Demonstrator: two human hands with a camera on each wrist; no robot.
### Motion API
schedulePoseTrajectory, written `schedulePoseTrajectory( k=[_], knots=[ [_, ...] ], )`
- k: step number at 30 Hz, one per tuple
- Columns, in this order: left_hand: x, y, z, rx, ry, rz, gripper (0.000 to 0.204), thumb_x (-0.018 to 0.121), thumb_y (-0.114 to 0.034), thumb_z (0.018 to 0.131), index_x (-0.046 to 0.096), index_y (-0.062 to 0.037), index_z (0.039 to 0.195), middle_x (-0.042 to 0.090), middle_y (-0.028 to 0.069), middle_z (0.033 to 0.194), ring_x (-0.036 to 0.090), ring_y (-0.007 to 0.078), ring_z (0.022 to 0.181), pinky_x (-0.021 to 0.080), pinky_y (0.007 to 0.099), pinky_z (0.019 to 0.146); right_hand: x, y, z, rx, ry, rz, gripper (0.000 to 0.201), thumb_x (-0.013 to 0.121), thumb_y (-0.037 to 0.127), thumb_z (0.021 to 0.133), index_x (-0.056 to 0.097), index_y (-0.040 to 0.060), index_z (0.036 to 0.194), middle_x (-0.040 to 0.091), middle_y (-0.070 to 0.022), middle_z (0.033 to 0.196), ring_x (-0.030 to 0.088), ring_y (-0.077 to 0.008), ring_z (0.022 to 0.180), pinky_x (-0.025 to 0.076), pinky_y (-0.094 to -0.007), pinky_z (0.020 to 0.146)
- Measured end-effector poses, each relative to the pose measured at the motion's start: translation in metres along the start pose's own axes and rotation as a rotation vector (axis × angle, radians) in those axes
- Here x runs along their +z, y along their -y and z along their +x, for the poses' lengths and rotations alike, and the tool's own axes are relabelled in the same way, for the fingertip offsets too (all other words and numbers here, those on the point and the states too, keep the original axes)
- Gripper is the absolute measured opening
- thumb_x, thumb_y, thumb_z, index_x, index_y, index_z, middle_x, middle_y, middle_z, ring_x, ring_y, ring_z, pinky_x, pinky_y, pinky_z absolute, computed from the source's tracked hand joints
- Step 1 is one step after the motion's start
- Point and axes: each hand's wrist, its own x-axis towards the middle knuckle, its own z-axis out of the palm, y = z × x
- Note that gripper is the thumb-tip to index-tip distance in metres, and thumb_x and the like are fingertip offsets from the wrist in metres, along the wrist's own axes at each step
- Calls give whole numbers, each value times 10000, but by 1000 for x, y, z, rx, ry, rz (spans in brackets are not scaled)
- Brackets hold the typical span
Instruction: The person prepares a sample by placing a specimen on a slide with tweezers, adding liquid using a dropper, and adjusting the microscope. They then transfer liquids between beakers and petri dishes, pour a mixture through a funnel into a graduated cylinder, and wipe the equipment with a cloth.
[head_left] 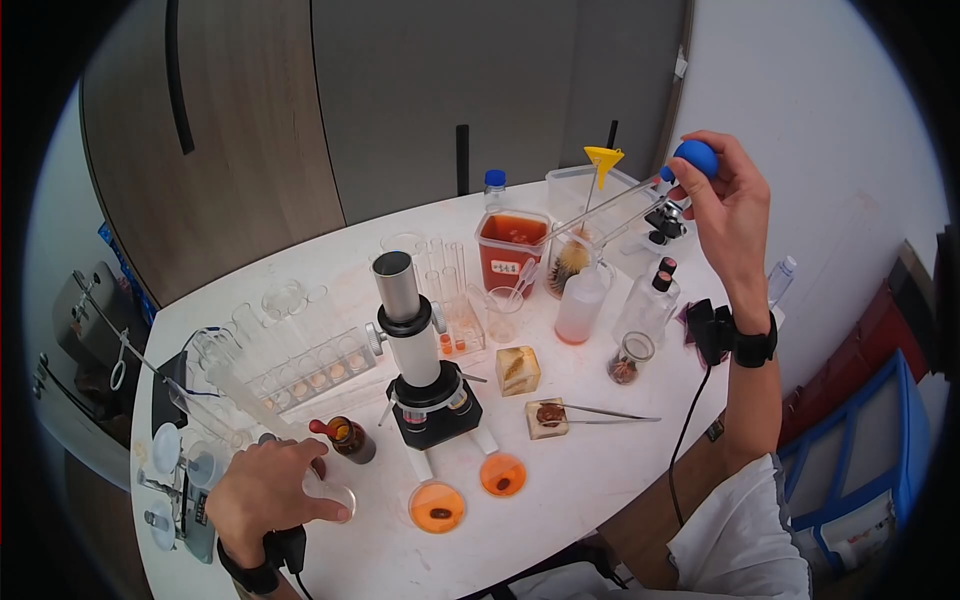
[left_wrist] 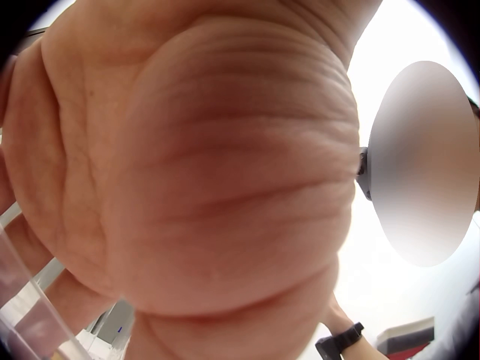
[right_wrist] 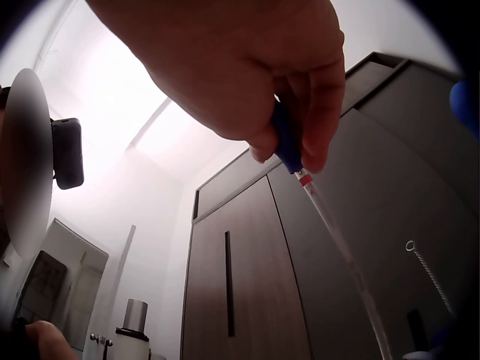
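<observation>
High at the right in the head view, my right hand [head_left: 735,215] pinches a blue rubber bulb [head_left: 697,158] fitted to a long glass pipette [head_left: 605,207]. The pipette slants down leftward, its lower end by the rim of a tub of red-orange liquid [head_left: 515,230]. In the right wrist view the fingers [right_wrist: 324,112] squeeze round the bulb [right_wrist: 286,139], above a red band on the pipette [right_wrist: 337,232]. At the lower left, my left hand [head_left: 265,490] has thumb and fingers round a clear vessel [head_left: 342,502]; part of a clear wall [left_wrist: 30,300] shows in the left wrist view.
A microscope [head_left: 435,410] stands mid-table, with two orange dishes [head_left: 437,507] before it. Nearby are a brown dropper bottle [head_left: 352,440], a tube rack [head_left: 315,380], a wash bottle [head_left: 580,310], tweezers [head_left: 615,414] and a glass jar [head_left: 630,358]. A balance [head_left: 185,480] stands at the left.
</observation>
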Motion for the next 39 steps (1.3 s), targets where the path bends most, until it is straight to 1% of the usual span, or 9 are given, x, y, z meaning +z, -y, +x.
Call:
schedulePoseTrajectory(
  k=[12, 18, 19, 20, 23, 31, 33, 35, 39],
  knots=[
    [-4, -7, -6, 75, -91, 19, 642, 870, -474, 690, 708, -107, 1191, 750, 107, 1079, 693, 302, 1063, 536, 402, 886, -6, 2, 4, -6, -83, 135, 343, 726, 150, 984, 607, -21, 1256, 689, -118, 1008, 726, -136, 790, 590, -238, 658],
    [-5, -7, -14, 101, -117, -59, 596, 845, -364, 803, 653, -20, 1251, 728, 191, 1091, 680, 362, 1087, 534, 425, 930, -50, -29, 21, -85, -160, -46, 397, 667, 223, 1034, 630, -31, 1337, 741, -151, 991, 744, -170, 920, 605, -275, 865],
    [2, -4, -13, 129, -196, -37, 578, 848, -357, 810, 656, 3, 1220, 732, 198, 1058, 694, 374, 1047, 546, 432, 910, -53, -29, 20, -131, -213, -62, 529, 645, 314, 1039, 553, -59, 1402, 695, -159, 1025, 721, -155, 826, 594, -247, 762],
    [1, -4, -13, 109, -184, -36, 573, 846, -357, 816, 656, 5, 1217, 732, 199, 1050, 697, 375, 1035, 550, 434, 899, -40, 25, 12, -65, -203, 53, 371, 682, 207, 1001, 558, -75, 1207, 714, -200, 931, 724, -259, 758, 627, -328, 685],
    [-3, -9, -6, 105, -152, -23, 514, 814, -342, 861, 662, 18, 1195, 732, 203, 1032, 703, 385, 1003, 564, 438, 859, -50, 35, 13, -133, -233, 104, 364, 663, 228, 1016, 545, -74, 1181, 701, -195, 879, 716, -251, 690, 621, -295, 626],
    [8, -8, 0, 188, -408, -140, 188, 628, -123, 972, 709, 25, 1056, 726, 233, 952, 696, 416, 930, 558, 453, 832, -74, 64, -10, -179, -266, 153, 377, 651, 278, 1031, 557, -56, 1178, 696, -161, 819, 713, -210, 646, 609, -250, 572],
    [7, -7, 0, 251, -472, -163, 172, 554, -5, 955, 710, 36, 1012, 717, 245, 922, 690, 418, 909, 546, 457, 816, -94, 57, -17, 125, -416, 166, 391, 656, 293, 1032, 562, -53, 1187, 701, -159, 823, 710, -201, 638, 603, -244, 558],
    [3, -6, -4, 318, -555, -178, 184, 533, 22, 947, 704, 42, 1014, 719, 244, 929, 686, 424, 901, 541, 458, 812, -112, 45, -29, 245, -475, 215, 412, 656, 312, 1034, 564, -52, 1202, 704, -157, 824, 708, -195, 632, 598, -239, 549],
    [-4, -13, -23, 312, -778, -324, 191, 510, 41, 966, 681, 52, 1049, 713, 179, 870, 701, 286, 828, 534, 361, 758, -111, 52, -39, -65, -301, 227, 455, 641, 354, 1041, 564, -48, 1241, 703, -155, 824, 698, -194, 617, 586, -235, 535]
  ],
)
